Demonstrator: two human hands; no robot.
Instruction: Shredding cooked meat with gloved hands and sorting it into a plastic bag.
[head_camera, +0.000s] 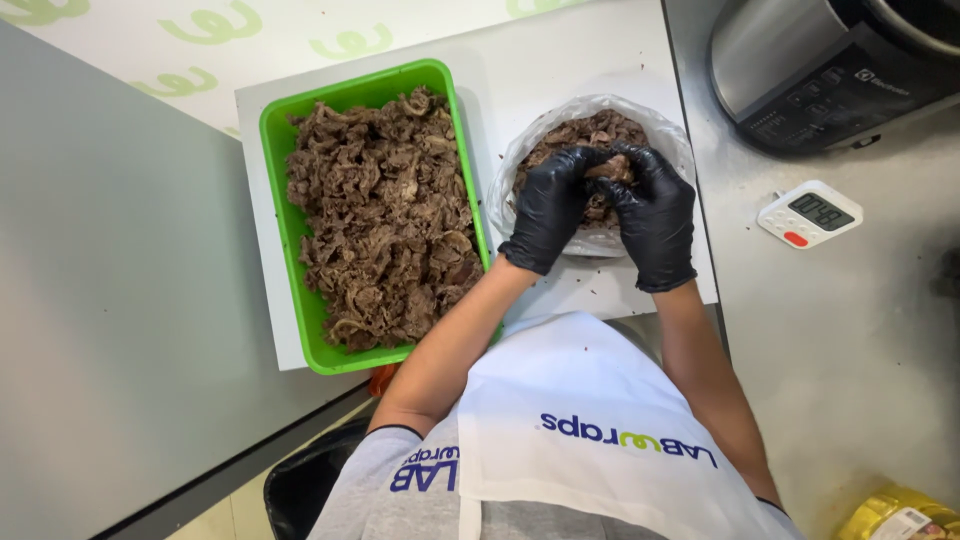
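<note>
Together, the black-gloved left hand (548, 208) and right hand (652, 212) pinch a clump of brown shredded meat (608, 168) over the clear plastic-lined bowl (660, 128), right of the green plastic tray (278, 130).

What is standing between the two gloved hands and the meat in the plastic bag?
Nothing visible. The left hand and right hand already rest on the shredded meat inside the open plastic bag, with the green tray off to one side.

A tray (275, 130) of meat (380, 220) is set on the board (560, 60), with a bag (640, 120) of meat just to its right. A timer (808, 213) is placed on the table (850, 330) right of the board, a cooker (830, 70) behind it.
</note>
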